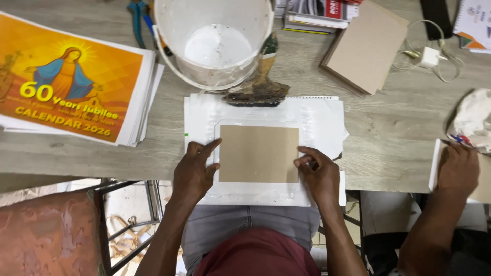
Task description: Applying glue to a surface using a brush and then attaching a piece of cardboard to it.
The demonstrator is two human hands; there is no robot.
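A brown cardboard rectangle (259, 153) lies on a glue-wet white sheet (317, 120) at the near edge of the table. My left hand (193, 171) rests at the card's left edge, fingers spread, thumb and forefinger touching the sheet beside it. My right hand (319, 174) presses at the card's right edge with fingers curled onto the white sheet. Neither hand grips anything. A glue-caked wide brush (260, 87) lies on the sheet's far edge, leaning against a white bucket (215, 46).
A stack of orange printed calendars (71, 82) sits at the left. Brown boards (364, 47) and books lie at the back right, with a white charger and cable (429, 57). A co-worker's hand (458, 168) rests on a card at the right, near a white rag (473, 117).
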